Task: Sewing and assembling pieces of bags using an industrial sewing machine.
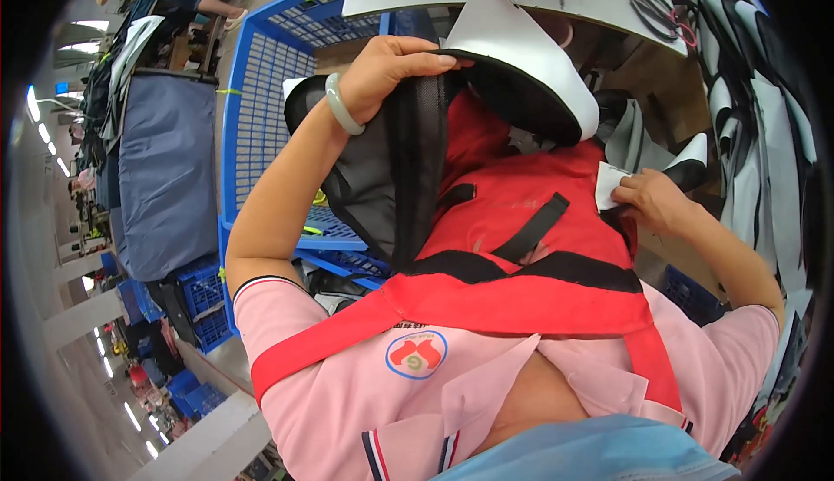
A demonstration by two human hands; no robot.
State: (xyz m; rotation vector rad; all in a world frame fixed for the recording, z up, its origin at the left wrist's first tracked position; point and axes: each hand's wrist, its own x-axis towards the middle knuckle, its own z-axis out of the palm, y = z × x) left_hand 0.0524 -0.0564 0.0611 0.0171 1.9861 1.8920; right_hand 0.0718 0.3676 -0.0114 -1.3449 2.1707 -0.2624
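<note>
Busy sewing workshop, blue plastic crate (261, 108) off to the left. Left hand (387, 69) clamped on the black mesh panel of a red-and-black fabric vest (521, 220) against the chest; right hand (651, 201) pinching its white paper tag (608, 184).

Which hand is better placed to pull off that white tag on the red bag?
Right. The right hand already pinches the white tag at the red bag; the left hand is busy gripping the black panel.

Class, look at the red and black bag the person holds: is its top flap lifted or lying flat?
Lifted. The left hand holds the black flap up off the red bag; the right hand pinches a white tag.
</note>
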